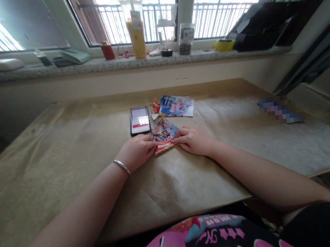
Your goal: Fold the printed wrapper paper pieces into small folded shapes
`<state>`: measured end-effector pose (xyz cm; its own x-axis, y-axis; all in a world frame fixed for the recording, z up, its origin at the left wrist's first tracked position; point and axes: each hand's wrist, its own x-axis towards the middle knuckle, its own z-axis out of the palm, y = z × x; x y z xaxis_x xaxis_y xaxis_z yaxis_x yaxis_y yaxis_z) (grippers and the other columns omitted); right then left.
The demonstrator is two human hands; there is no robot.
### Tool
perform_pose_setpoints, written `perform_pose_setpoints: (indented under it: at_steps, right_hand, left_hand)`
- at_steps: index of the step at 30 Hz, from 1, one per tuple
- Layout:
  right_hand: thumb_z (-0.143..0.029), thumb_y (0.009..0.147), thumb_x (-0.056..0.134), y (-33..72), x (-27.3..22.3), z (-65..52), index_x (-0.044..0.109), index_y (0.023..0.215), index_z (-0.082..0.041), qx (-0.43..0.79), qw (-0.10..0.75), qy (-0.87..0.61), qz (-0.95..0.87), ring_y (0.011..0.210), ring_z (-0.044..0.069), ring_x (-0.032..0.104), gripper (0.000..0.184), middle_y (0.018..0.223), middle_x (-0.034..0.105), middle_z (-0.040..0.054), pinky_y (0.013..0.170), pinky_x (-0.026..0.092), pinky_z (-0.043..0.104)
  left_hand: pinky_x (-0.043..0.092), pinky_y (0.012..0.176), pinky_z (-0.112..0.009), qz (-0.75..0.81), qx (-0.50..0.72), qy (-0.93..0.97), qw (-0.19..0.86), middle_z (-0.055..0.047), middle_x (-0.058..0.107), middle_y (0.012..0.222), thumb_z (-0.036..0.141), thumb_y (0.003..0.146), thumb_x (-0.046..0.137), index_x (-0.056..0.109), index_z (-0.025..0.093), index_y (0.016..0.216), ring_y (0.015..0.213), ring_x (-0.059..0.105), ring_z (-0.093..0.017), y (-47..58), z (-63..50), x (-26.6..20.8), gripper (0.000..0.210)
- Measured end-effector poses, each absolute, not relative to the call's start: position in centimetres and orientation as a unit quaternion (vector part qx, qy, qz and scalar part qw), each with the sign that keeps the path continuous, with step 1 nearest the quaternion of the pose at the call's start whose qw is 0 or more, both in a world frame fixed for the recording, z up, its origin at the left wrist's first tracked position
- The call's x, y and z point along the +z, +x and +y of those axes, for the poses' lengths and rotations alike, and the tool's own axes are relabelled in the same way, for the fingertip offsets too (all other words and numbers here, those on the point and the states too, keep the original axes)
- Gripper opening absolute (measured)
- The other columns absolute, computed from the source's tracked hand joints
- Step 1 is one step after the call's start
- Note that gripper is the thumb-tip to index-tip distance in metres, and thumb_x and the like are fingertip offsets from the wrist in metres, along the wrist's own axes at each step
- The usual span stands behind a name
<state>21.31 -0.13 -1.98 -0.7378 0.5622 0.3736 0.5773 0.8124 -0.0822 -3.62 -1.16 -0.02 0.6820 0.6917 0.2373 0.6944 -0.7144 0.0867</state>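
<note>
A colourful printed paper sheet lies on the table in front of me, its near edge folded over into an orange strip. My left hand, with a silver bangle at the wrist, has its fingers closed at the left end of that fold. On the right end, my right hand presses with its fingertips, the fingers drawn together on the paper. Just beyond my left hand sits a phone with its screen lit. Behind the sheet are a stack of printed flyers and a small orange folded paper piece.
The table has a brownish, wrinkled cover. A blurred printed item lies near its right edge. Along the windowsill stand a tall cup of yellow drink, a red container, clear cups, a yellow tape roll and a black bag.
</note>
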Motion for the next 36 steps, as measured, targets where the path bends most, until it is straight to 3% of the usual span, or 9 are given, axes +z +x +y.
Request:
perform_pose_setpoints:
  at_steps: [8, 20, 25, 29, 36]
  right_hand:
    - [-0.022, 0.088, 0.049, 21.3, -2.0, -0.1, 0.070, 0.106, -0.024, -0.030, 0.190, -0.307, -0.932, 0.084, 0.017, 0.054, 0.027, 0.094, 0.065, 0.0067, 0.074, 0.044, 0.029]
    - [-0.021, 0.088, 0.051, 21.2, -1.8, -0.1, 0.070, 0.105, -0.025, -0.022, 0.193, -0.311, -0.930, 0.083, 0.017, 0.054, 0.026, 0.094, 0.064, 0.0071, 0.074, 0.043, 0.030]
    - [-0.022, 0.088, 0.050, 21.2, -1.8, -0.1, 0.070, 0.106, -0.026, -0.032, 0.185, -0.310, -0.932, 0.083, 0.017, 0.054, 0.027, 0.094, 0.064, 0.0065, 0.073, 0.043, 0.029]
    - [-0.023, 0.088, 0.050, 21.2, -1.6, -0.2, 0.070, 0.106, -0.026, -0.033, 0.181, -0.310, -0.933, 0.083, 0.017, 0.055, 0.027, 0.094, 0.065, 0.0065, 0.073, 0.043, 0.030]
    - [-0.025, 0.087, 0.052, 21.8, -1.4, 0.1, 0.071, 0.099, -0.025, -0.017, 0.165, -0.336, -0.927, 0.085, 0.016, 0.060, 0.023, 0.096, 0.067, 0.0042, 0.072, 0.043, 0.027]
  left_hand:
    - [0.045, 0.071, -0.030, -0.402, -0.110, -0.908, 0.049, -0.007, 0.061, 0.081, 0.027, 0.090, 0.043, 0.066, 0.015, 0.072, 0.076, 0.055, -0.017, -2.7, -1.7, 0.3, 0.032]
    - [0.046, 0.075, -0.034, -0.423, -0.130, -0.892, 0.086, -0.010, 0.061, 0.087, 0.023, 0.088, 0.047, 0.063, 0.013, 0.076, 0.081, 0.054, -0.020, -1.6, -2.0, -0.5, 0.022]
    - [0.046, 0.082, -0.034, -0.357, -0.130, -0.923, 0.059, -0.009, 0.061, 0.088, 0.016, 0.090, 0.042, 0.064, 0.014, 0.085, 0.085, 0.054, -0.019, -1.4, -1.7, -1.0, 0.022]
    - [0.044, 0.090, -0.037, -0.331, -0.131, -0.933, 0.058, -0.007, 0.062, 0.086, 0.023, 0.094, 0.041, 0.064, 0.016, 0.096, 0.084, 0.056, -0.018, -1.2, -2.0, -1.0, 0.025]
    - [0.045, 0.087, -0.038, -0.342, -0.117, -0.930, 0.069, -0.009, 0.062, 0.086, 0.025, 0.092, 0.042, 0.065, 0.017, 0.100, 0.085, 0.056, -0.020, -1.1, -2.7, -0.6, 0.026]
